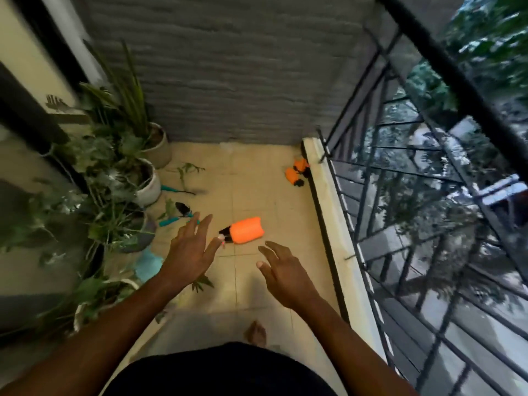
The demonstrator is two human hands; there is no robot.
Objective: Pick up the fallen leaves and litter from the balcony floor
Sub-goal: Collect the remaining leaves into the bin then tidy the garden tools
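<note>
On the beige tiled balcony floor an orange spray bottle with a black nozzle lies on its side. A leafy green stem lies further back, and a small green leaf rests near my left wrist. Two orange gloves lie by the far right curb. My left hand hovers above the floor with fingers spread and straight, holding nothing. My right hand is also out, fingers relaxed, empty, just right of the bottle. The whole view is blurred.
Potted plants line the left wall. Teal-handled garden tools and a light blue object lie beside them. A raised curb and black metal railing bound the right side. A grey wall closes the far end. My bare foot is below.
</note>
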